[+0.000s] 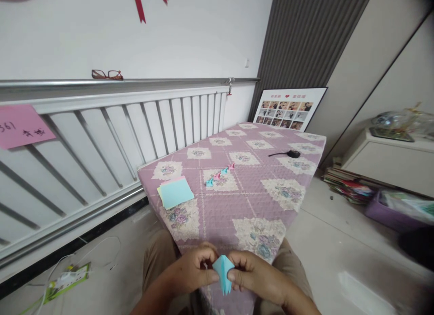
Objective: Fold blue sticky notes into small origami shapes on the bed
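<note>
Two hands, one folded paper piece btw them: left hand (pixel 191 272) and right hand (pixel 254 274) both pinched a light-blue folded paper (pixel 224 272), pointy at the bottom, creased, held just past the near edge of the table (pixel 237 206) over the lap. Table had a quilted purple cloth w/ floral squares. Near its left edge sat one stack of square paper sheets (pixel 175 192), blue on top, pink and yellow peeking out under. Around the middle, approx 4 small folded bits (pixel 219 174) in a row, blue and pink. Toward the far right corner, one black corded thing (pixel 291 153), too small to tell what. One pair of glasses (pixel 107 74) sat on the rail by the wall, one photo board (pixel 286 109) leaned behind the far edge.
</note>
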Tool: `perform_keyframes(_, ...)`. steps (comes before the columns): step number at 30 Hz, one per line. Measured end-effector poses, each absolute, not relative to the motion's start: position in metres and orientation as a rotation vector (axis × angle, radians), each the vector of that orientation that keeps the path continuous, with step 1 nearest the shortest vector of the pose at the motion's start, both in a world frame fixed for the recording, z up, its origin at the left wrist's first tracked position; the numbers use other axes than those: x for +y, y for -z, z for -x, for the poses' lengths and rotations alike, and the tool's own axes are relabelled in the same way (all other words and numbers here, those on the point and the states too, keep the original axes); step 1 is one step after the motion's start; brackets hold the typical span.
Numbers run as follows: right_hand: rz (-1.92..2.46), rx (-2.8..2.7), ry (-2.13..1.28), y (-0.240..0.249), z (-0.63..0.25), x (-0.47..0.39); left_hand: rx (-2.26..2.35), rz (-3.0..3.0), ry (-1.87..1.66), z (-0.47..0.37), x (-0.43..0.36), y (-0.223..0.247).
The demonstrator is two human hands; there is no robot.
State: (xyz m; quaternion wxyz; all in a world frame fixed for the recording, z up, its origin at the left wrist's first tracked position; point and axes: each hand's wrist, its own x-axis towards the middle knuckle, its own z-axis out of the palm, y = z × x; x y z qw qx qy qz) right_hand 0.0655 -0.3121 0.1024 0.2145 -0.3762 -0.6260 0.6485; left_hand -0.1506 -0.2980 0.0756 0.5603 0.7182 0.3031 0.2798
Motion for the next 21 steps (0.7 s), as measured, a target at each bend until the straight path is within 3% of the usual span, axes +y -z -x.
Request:
perform_keyframes(11, 1.231, -1.678, -1.494, -0.091, -0.054, -0.307, 1.071, -1.233, -0.689, 0.133, -0.304, -0.063)
perform_keyframes(21, 1.362, -1.516, -1.146, -0.076, -0.043, -0.307, 1.062, -1.028, -1.091, 0.107, -0.307, -0.043)
